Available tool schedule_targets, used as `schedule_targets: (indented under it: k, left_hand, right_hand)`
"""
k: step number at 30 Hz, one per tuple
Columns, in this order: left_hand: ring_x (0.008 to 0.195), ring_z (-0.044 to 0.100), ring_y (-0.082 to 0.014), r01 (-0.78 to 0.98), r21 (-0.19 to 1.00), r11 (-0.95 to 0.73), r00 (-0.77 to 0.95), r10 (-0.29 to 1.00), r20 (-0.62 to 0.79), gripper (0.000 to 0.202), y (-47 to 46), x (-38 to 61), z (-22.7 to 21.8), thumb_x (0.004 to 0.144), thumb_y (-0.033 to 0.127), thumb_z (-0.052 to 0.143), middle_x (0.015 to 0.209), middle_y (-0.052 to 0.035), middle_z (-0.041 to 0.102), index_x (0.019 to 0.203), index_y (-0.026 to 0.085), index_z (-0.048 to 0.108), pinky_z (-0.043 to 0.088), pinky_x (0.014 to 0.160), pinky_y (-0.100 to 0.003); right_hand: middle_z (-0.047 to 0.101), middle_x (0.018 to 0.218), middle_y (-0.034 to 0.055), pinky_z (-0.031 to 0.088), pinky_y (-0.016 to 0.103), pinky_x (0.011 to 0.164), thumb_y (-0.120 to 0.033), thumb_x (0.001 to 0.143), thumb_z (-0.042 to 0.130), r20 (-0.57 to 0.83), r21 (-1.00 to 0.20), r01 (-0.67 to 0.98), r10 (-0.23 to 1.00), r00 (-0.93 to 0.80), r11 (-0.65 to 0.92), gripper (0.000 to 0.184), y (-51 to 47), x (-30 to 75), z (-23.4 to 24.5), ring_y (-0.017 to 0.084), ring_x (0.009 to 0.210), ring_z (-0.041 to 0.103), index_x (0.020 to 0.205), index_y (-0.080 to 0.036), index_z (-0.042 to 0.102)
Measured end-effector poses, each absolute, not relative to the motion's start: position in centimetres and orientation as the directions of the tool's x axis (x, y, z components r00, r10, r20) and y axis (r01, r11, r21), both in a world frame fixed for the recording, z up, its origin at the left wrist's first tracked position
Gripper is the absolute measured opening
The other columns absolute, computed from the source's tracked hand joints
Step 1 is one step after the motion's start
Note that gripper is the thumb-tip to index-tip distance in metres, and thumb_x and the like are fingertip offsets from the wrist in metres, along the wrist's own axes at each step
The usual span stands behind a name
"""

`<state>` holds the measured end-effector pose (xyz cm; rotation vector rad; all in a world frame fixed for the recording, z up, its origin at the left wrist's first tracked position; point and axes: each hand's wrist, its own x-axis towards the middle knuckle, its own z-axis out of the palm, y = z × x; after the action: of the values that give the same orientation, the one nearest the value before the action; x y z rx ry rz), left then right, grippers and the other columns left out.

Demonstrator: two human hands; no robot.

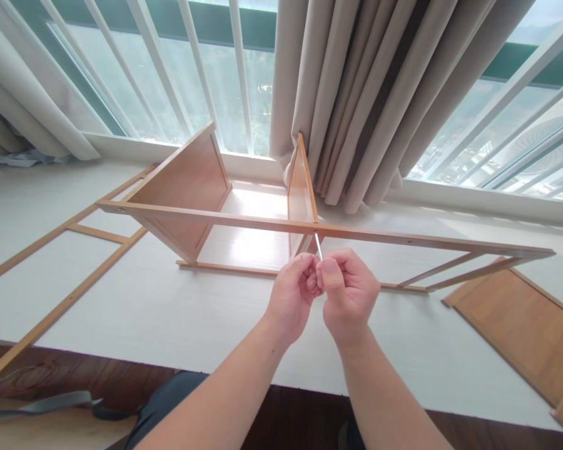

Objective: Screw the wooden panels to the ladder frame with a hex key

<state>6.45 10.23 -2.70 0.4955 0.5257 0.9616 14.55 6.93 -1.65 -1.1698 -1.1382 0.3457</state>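
Note:
A partly built wooden rack lies on its side on a white platform point(178, 312). Its long top rail point(403, 239) runs left to right, with an upright shelf panel point(301, 190) joining it in the middle and a second panel point(187, 187) further left. Both my hands meet just below that middle joint. My left hand point(291, 297) and my right hand point(349, 290) pinch a thin metal tool point(318, 245), likely a hex key, whose tip sits at the rail's joint. All fingers are closed around it.
A loose wooden side frame point(56, 275) lies flat at the left and a spare wooden panel point(530, 325) at the right. Beige curtains point(380, 94) hang behind, before a barred window point(192, 75). Dark wood floor point(291, 425) and a grey strap point(51, 403) are near me.

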Motion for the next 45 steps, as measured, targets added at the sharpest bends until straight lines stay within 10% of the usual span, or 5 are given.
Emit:
schedule_targets:
  k: [45]
  left_hand:
    - [0.057, 0.042, -0.0074, -0.655, 0.582, 0.481, 0.485, 0.859, -0.163, 0.032, 10.27, 6.34, -2.93, 0.092, 0.031, 0.069, 0.059, 0.0039, 0.045, 0.065, 0.015, 0.061, 0.039, 0.057, -0.017]
  right_hand:
    - [0.056, 0.06, -0.004, 0.042, 0.026, 0.05, -0.03, 0.102, 0.055, 0.479, -0.869, 0.115, 0.758, 0.442, 0.482, 0.026, 6.98, 14.43, -2.09, 0.013, 0.052, 0.055, 0.079, -0.021, 0.064]
